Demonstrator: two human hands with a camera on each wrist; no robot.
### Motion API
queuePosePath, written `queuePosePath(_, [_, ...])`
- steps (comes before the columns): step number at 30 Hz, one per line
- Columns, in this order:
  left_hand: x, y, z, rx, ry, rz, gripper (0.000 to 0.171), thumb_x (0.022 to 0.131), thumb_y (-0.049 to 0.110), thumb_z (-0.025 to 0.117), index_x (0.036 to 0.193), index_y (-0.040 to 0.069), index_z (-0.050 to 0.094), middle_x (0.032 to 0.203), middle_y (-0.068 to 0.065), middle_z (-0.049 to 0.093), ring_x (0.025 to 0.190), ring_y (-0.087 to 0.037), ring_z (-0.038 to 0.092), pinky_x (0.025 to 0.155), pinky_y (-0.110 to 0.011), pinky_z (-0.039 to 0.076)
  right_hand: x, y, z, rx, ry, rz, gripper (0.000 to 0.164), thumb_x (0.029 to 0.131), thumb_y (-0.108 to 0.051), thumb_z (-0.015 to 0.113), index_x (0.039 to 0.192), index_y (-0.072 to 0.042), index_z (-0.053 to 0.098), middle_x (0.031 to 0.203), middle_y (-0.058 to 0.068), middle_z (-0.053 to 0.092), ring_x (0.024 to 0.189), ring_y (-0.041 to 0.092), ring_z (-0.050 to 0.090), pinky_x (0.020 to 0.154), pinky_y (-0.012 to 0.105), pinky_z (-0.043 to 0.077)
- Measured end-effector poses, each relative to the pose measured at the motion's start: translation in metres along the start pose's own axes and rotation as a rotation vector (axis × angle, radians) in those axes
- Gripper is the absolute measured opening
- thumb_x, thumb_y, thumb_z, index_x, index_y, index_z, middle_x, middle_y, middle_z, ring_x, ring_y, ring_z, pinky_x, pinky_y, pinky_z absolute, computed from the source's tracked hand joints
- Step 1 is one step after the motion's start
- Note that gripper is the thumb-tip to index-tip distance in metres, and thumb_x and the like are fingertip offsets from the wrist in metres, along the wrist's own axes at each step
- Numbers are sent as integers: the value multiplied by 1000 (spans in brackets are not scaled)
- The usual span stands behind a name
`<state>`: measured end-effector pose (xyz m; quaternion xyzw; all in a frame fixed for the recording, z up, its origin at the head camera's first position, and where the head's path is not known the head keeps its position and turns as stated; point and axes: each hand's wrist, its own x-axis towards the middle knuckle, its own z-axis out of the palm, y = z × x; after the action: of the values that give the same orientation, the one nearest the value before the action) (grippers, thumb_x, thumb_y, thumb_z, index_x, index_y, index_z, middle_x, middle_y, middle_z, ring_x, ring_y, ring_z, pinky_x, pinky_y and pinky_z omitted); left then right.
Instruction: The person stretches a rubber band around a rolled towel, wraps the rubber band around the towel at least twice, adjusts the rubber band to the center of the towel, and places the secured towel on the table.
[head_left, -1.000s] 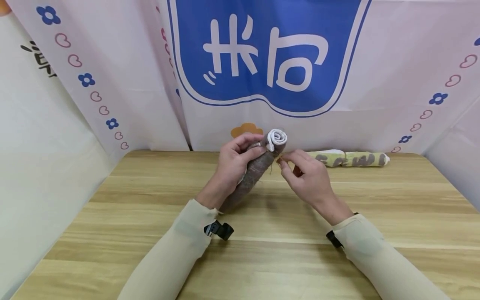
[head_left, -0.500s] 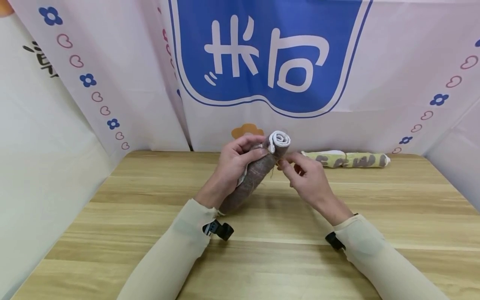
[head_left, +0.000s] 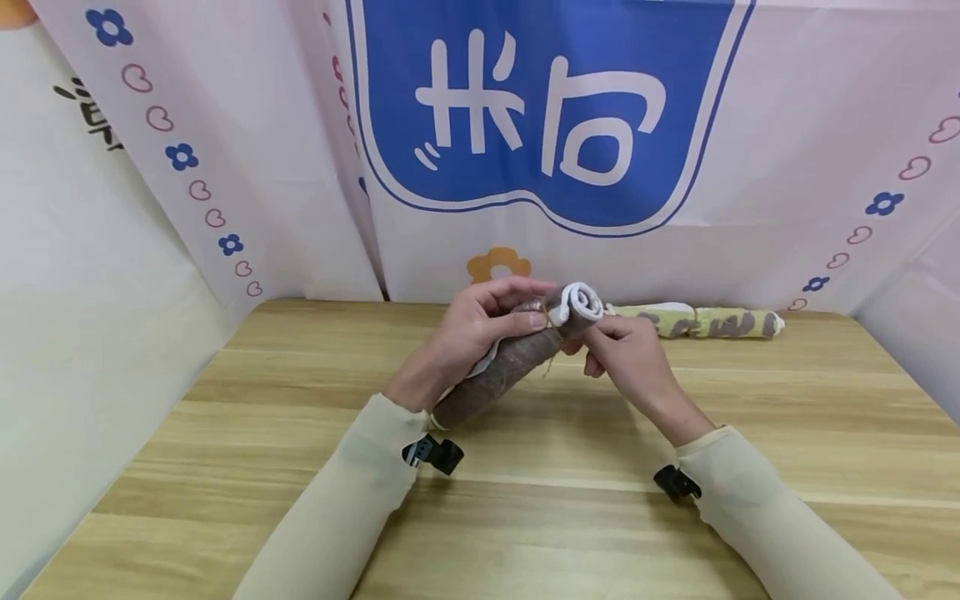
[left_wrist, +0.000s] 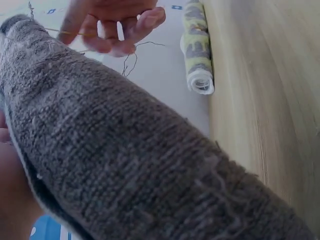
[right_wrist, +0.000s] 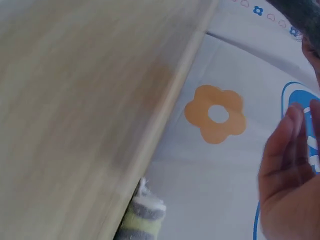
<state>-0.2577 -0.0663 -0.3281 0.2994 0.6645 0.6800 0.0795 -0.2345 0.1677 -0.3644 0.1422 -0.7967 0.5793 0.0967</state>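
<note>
White characters (head_left: 477, 92), the first 米, mark the blue panel (head_left: 525, 179) of the wall hanging (head_left: 810, 150). Over the wood-grain desk (head_left: 555, 533), the left hand (head_left: 468, 329) grips a slanting grey-brown rolled towel (head_left: 502, 375), while the right hand (head_left: 633, 354) hooks a thin yellow band (left_wrist: 56, 31) near its upper end.

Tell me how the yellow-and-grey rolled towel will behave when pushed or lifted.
The rolled towel looks apt to roll when pushed, being a round bundle lying on its side. Lifted, it would probably sag little, since its end shows closely wound layers. It seems unlikely to break, being soft-looking cloth.
</note>
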Motion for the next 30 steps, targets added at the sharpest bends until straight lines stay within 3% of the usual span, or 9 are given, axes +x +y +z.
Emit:
queuePosePath(5, [0, 3, 3, 37, -67, 14, 35, 99, 3, 73, 135, 4, 71, 123, -8, 76, 104, -24, 70, 83, -32, 56, 2, 0, -1, -50, -23, 164, 41, 101, -17, 62, 67, 2, 74, 63, 7, 70, 54, 15, 63, 55, 28, 57])
queuePosePath(8, [0, 4, 4, 67, -108, 20, 35, 99, 4, 74, 134, 4, 72, 121, -8, 77, 102, -24, 71, 83, -32, 57, 4, 1, -2, -146, -75, 213, 39, 99, -14, 59, 64, 0, 70, 57, 6, 67, 50, 14, 63, 51, 29, 56])
queuePosePath(10, [0, 3, 4, 91, -97, 19, 35, 99, 4, 74, 134, 4, 72, 120, -7, 77, 102, -24, 70, 83, -32, 56, 5, 1, -4, -212, -99, 233, 43, 100, -18, 59, 62, -3, 70, 55, 6, 66, 49, 16, 65, 50, 31, 57])
queuePosePath(13, [0, 2, 1, 123, -8, 18, 34, 99, 5, 74, 133, 4, 73, 121, -6, 76, 103, -23, 69, 84, -33, 54, 5, 3, -6, -262, -116, 280, 57, 105, -39, 64, 59, -5, 70, 55, 8, 66, 51, 25, 67, 51, 35, 58])
queuePosePath(18, [2, 1, -3, 147, 215, 22, 32, 99, 7, 76, 132, 7, 74, 124, -5, 75, 106, -23, 65, 85, -35, 52, 8, 6, -12, -347, -162, 319, 73, 97, -67, 66, 58, -6, 71, 56, 9, 66, 54, 31, 67, 54, 36, 52])
queuePosePath(23, [6, -1, -2, 194, 394, 71, 31, 98, 8, 78, 129, 6, 76, 123, -5, 75, 106, -20, 66, 86, -32, 51, 11, 7, -20, -345, -226, 273, 72, 96, -65, 69, 64, -2, 74, 63, 12, 70, 59, 31, 68, 56, 38, 56])
queuePosePath(27, [8, -2, -1, 193, 471, 87, 30, 97, 8, 79, 127, 7, 77, 120, -5, 77, 103, -18, 67, 85, -31, 52, 12, 8, -22, -277, -300, 163, 46, 97, -46, 78, 78, -4, 81, 81, 13, 75, 64, 29, 68, 59, 37, 58])
queuePosePath(30, [9, -2, -1, 189, 487, 71, 30, 97, 9, 80, 126, 9, 78, 119, -3, 77, 103, -17, 68, 85, -31, 52, 11, 7, -20, -248, -345, -17, 19, 95, -28, 84, 87, -10, 85, 88, 6, 73, 66, 22, 63, 59, 31, 54])
